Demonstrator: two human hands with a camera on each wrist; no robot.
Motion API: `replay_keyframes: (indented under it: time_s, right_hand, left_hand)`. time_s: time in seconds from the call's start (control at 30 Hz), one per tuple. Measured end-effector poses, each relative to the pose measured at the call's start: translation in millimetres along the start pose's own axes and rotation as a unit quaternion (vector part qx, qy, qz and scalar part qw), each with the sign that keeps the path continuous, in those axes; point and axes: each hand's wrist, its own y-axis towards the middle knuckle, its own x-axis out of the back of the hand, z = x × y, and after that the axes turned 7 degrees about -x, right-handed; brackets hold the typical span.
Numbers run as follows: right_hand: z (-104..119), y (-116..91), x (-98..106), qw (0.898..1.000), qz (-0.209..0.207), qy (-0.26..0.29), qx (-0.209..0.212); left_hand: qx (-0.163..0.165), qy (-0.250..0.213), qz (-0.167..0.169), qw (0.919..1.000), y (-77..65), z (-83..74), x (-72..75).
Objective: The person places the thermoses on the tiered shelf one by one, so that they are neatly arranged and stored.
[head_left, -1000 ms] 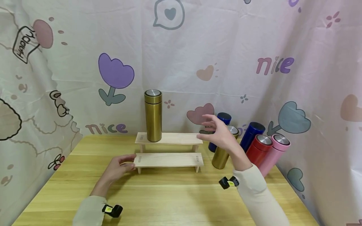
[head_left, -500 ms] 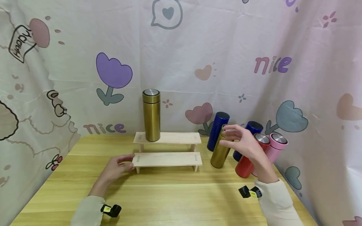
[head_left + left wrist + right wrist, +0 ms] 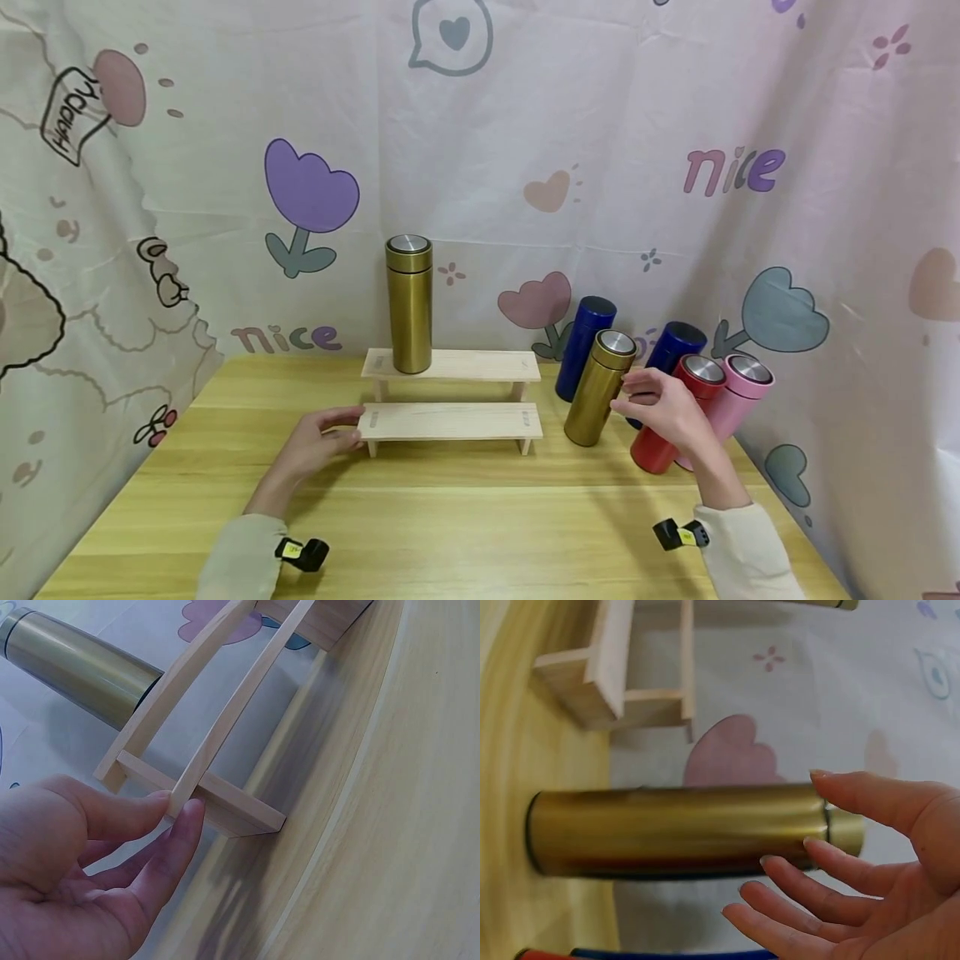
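Observation:
A two-tier wooden shelf (image 3: 450,422) stands on the table, with one gold thermos flask (image 3: 409,312) upright at the left of its upper board. My left hand (image 3: 318,446) pinches the left end of the lower board; in the left wrist view the thumb lies on top and a finger beneath. To the shelf's right, a second gold thermos flask (image 3: 595,396) stands on the table. Beside its upper part is my right hand (image 3: 667,408), fingers parted and loosely bent, holding nothing. In the right wrist view its fingertips (image 3: 769,862) overlap the gold flask near the lid.
Behind the right-hand gold flask stands a blue flask (image 3: 581,354). A second blue flask (image 3: 671,346), a red flask (image 3: 660,446) and a pink flask (image 3: 738,400) cluster at the right, partly behind my right hand. A patterned curtain (image 3: 465,150) hangs behind the table (image 3: 465,533).
My right hand has moved from over the shelf's right end rightward and down to the gold flask's side. The left hand stays on the lower board.

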Motion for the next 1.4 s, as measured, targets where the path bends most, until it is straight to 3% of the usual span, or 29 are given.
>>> replay_keyframes:
  time_s: [0.27, 0.63, 1.4]
  right_hand:
    - [-22, 11, -18, 0.998, 0.016, 0.015, -0.056]
    - [-44, 27, -46, 0.993, 0.035, 0.07, -0.09]
    - [-65, 53, -74, 0.985, 0.05, 0.129, -0.105]
  left_hand:
    - [0.001, 0.002, 0.0, 1.0, 0.8, -1.8, 0.3]
    - [0.002, 0.007, 0.007, 1.0, 2.1, 0.8, -1.8]
    - [0.0, 0.014, 0.005, 0.9999, -0.2, 1.1, 2.7]
